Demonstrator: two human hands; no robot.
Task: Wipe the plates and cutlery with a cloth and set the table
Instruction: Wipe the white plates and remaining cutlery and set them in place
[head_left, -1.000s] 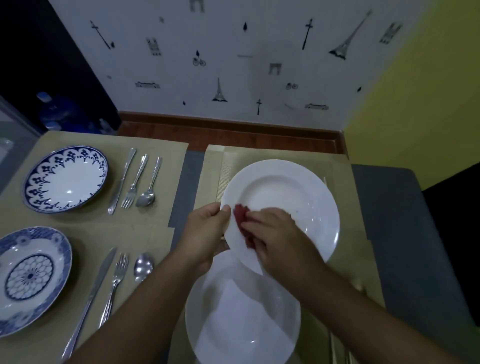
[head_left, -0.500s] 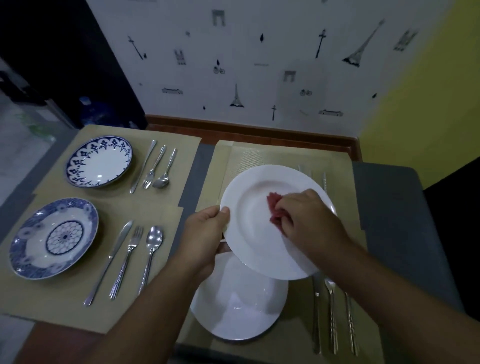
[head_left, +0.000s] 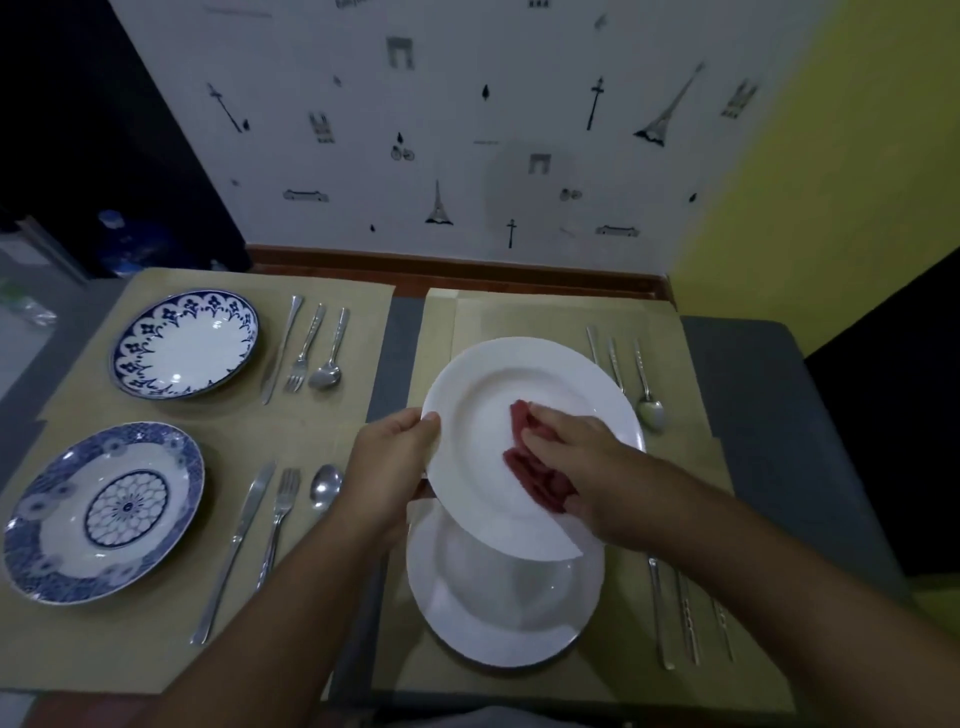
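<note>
white plate (head_left: 524, 415) held tilted above a second white plate (head_left: 498, 613), right of centre. left hand (head_left: 389, 467) pinching its nine o'clock rim; right hand (head_left: 587, 467) pressing red cloth (head_left: 535, 467) flat inside. cutlery (head_left: 623, 369) near at three o'clock; bare placemat (head_left: 519, 317) at twelve.

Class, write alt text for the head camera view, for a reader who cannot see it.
A person's left hand holds a white plate tilted above the table while the right hand rubs it with a red cloth. A second white plate lies beneath; two blue-patterned plates with cutlery sit left.
</note>
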